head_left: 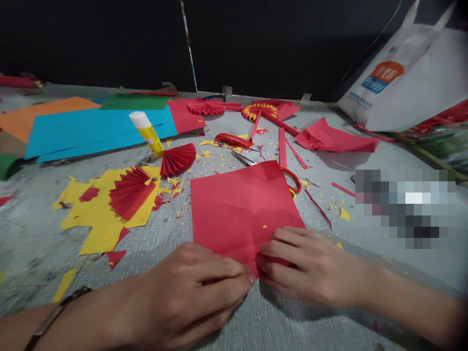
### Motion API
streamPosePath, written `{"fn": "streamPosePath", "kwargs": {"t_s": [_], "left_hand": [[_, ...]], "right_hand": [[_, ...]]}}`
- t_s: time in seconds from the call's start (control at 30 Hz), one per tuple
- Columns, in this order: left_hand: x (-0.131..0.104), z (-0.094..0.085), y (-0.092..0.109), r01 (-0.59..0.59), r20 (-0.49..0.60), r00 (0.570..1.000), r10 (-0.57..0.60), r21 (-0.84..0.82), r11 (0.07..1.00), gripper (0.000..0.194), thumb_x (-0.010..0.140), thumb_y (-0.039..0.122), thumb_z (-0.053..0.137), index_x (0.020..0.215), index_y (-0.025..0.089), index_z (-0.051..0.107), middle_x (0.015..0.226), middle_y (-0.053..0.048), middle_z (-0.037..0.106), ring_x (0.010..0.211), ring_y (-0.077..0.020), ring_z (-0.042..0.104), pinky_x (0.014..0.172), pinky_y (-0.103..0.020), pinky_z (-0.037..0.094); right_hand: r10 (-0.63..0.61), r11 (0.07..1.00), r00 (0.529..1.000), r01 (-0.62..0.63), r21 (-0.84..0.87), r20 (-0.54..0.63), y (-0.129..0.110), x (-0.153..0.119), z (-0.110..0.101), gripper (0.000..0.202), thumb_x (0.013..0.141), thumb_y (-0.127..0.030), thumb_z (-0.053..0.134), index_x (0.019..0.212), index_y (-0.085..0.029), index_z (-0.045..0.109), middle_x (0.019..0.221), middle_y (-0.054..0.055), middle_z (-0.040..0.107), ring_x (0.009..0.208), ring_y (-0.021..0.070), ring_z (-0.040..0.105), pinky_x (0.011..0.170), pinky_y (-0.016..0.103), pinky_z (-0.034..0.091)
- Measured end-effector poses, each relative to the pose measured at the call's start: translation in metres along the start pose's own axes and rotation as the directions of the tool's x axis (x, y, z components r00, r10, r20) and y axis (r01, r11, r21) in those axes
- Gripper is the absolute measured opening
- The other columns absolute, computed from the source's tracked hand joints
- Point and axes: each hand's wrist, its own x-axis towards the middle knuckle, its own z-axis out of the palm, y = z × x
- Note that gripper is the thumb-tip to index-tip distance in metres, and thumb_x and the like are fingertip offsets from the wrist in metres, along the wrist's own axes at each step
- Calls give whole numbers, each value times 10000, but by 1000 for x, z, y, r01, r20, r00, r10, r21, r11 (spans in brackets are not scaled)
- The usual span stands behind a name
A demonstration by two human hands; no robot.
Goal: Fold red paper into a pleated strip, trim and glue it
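Note:
A red sheet of paper (237, 209) lies in front of me, its near edge between my two hands. My left hand (197, 290) is closed on that edge, its fingertips close to the middle. Fingers curled, my right hand (307, 265) grips the same edge just to the right. The fingers hide most of the near edge. Under the sheet's far right corner, scissors (292, 180) with red and yellow handles stick out partly. A red-handled cutter (234, 141) lies beyond the sheet.
Pleated red paper fans (133, 192) and yellow paper (98, 214) lie to the left, near an upright glue stick (148, 134). Coloured sheets (106, 129) lie behind. Finished-looking rosettes (259, 111) and paper scraps are farther back. A white bag (413, 83) stands at the right.

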Motion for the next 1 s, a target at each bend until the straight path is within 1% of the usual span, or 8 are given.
{"fn": "streamPosePath", "kwargs": {"t_s": [0.17,0.33,0.47,0.57,0.7,0.77,0.87,1.0], "left_hand": [[5,-6,3,53,8,999,-53,-12,999,327,1127,131,495,1417,91,642,1194,-123,841,1066,-183,819,916,-252,665],[7,-6,3,32,3,999,-32,-43,999,335,1138,140,505,1440,77,635,1265,-131,832,1183,-172,798,1007,-240,647],[5,-4,2,42,15,999,-41,-62,997,353,1135,134,513,1468,100,624,1280,-126,828,1207,-173,794,1021,-253,653],[4,-5,3,52,29,998,-50,-70,996,368,1133,153,523,1486,122,623,1275,-127,829,1196,-182,799,1004,-265,664],[6,-3,2,24,23,999,-23,-56,998,331,1138,149,499,1430,87,641,1257,-140,830,1170,-185,802,975,-260,664],[6,1,1,17,17,1000,-16,-50,999,310,1140,149,480,1388,80,653,1221,-134,836,1094,-195,816,921,-274,669],[4,7,-1,46,33,998,-45,-51,998,295,1133,140,471,1355,96,661,1131,-97,846,923,-213,816,794,-314,657],[4,9,-1,62,42,997,-60,-49,997,296,1129,131,471,1359,105,656,1108,-80,844,873,-220,801,740,-328,627]], "right_hand": [[-1,1000,1000,1,-28,-3,0,0,0,258,1159,-217,568,957,-196,728,1040,61,757,865,194,634,749,347,496],[5,1000,1000,-5,-15,-22,0,1,-2,324,1178,-200,501,938,-194,718,1015,62,762,843,190,633,737,337,490],[2,1000,1000,-2,-21,-23,-1,2,-2,322,1176,-199,505,938,-193,721,1014,63,761,836,190,631,745,339,497],[6,999,1000,-7,-34,-15,-1,2,-3,300,1169,-210,533,938,-197,723,1012,63,759,842,189,633,753,339,504],[6,999,1000,-6,-31,-14,-1,1,-2,303,1172,-210,527,935,-197,716,1022,63,760,842,188,634,752,340,506],[7,1000,1000,-7,-23,-13,-1,1,-2,310,1172,-202,518,930,-198,712,1026,61,762,848,191,636,760,345,507],[1,1000,1000,-2,-16,-18,0,0,0,313,1171,-181,505,932,-197,705,1034,56,766,861,193,642,773,345,505],[-3,1000,999,2,-15,-36,0,0,1,334,1183,-181,475,933,-194,695,1036,52,773,862,195,643,755,344,494]]}}
